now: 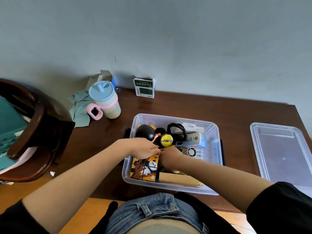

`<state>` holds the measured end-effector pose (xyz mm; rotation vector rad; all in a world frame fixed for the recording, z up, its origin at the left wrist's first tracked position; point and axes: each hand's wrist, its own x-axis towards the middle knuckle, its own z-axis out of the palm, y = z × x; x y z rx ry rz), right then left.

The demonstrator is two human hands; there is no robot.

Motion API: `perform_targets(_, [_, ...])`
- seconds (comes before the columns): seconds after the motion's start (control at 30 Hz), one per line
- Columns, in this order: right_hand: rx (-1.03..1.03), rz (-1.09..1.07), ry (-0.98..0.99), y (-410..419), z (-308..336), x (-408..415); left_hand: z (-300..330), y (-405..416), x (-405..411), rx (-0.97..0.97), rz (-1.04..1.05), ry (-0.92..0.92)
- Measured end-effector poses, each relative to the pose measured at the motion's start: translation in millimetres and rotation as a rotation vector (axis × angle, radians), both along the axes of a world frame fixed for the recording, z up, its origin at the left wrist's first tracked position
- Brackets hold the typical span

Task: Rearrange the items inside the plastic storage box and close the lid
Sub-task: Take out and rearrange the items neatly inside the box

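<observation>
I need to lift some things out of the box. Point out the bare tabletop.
Free: the table strip between the storage box and the lid, and the patch between the cup and the green carton. Crowded: inside the box, where both hands work.

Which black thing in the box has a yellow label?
The roll of tape, beside the hands; the egg-shaped black thing and coiled cable have none.
</observation>
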<state>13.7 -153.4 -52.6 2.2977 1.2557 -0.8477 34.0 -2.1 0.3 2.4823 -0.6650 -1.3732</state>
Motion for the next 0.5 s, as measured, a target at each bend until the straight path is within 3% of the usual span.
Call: perform_targets(0.5, [-0.001, -0.112, 0.004, -14.8, -26.4, -9.7, -0.9, 3.2, 0.1, -0.02, -0.083, -0.031])
